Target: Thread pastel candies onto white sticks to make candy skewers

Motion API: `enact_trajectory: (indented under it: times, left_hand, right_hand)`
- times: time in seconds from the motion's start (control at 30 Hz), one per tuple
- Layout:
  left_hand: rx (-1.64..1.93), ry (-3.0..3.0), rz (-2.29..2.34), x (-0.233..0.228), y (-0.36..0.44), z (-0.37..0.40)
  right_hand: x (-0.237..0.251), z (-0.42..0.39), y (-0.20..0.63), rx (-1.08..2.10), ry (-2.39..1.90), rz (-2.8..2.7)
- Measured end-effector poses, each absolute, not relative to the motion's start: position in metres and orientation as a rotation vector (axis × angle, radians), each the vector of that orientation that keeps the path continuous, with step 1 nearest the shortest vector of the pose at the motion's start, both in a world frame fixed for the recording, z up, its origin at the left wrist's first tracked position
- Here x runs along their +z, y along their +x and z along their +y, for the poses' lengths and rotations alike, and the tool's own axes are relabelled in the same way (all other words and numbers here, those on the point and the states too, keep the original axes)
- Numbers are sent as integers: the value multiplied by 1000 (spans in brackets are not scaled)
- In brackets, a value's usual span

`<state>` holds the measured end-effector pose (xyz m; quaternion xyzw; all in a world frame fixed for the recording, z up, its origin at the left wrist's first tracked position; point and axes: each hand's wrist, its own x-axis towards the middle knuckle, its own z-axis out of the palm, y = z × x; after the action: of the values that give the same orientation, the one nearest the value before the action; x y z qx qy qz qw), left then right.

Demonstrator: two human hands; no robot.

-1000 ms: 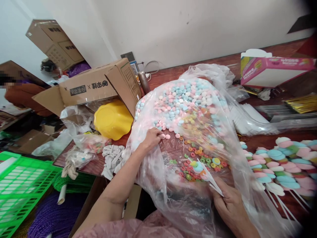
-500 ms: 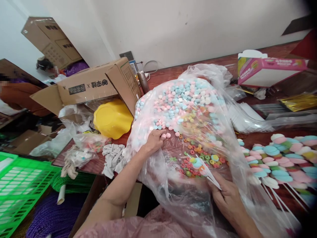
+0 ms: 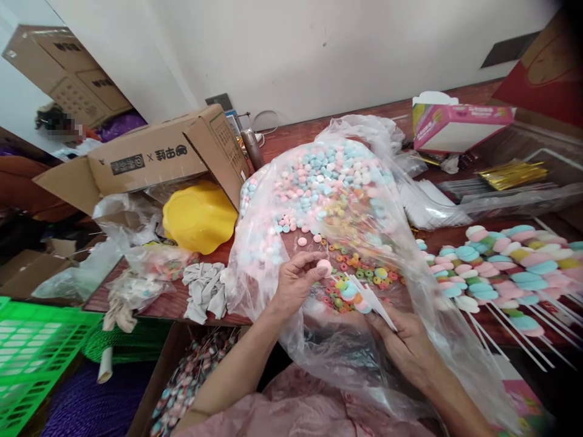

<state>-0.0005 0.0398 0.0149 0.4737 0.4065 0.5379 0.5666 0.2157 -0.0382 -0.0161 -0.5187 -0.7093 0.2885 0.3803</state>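
Note:
Between the thumb and fingers of my left hand point(image 3: 295, 284) is a pink marshmallow point(image 3: 324, 267). My right hand point(image 3: 405, 340) is closed around several white sticks point(image 3: 374, 301). Coloured candies, blue and orange among them, sit on or beside the stick tips, close to the held marshmallow. Below and around lie ring-shaped gummies point(image 3: 359, 267) in red, green and orange. Behind them a heap of pink, blue and white marshmallows point(image 3: 319, 170) spreads inside a big clear plastic bag point(image 3: 255, 249), which lies open on the table.
Finished-looking candy skewers point(image 3: 505, 267) are piled at the right. A cardboard box point(image 3: 159, 155) with a yellow scalloped bowl point(image 3: 200, 217) stands left, near grey cloth point(image 3: 204, 291). A green crate point(image 3: 36, 364) is lower left. A pink carton point(image 3: 460, 127) is at the back right. Another person point(image 3: 59, 124) is far left.
My left hand has lifted a pink marshmallow from the heap's near edge and brought it right, towards the sticks. My right hand still holds the sticks. The view has shifted to the right.

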Motion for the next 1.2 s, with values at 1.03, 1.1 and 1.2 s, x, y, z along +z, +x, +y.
enact_trajectory:
  times: [1.03, 1.1, 1.2]
  left_hand:
    - [1623, 1630, 1031, -2, 5, 15]
    - [1634, 1814, 1047, 0, 3, 14]
    - [1610, 2041, 1060, -2, -1, 13]
  right_hand:
    - [-29, -57, 204, 735, -1410, -1738]
    - [-25, -59, 201, 717, -1413, -1720]
    - [-20, -62, 198, 680, -1402, -1650]
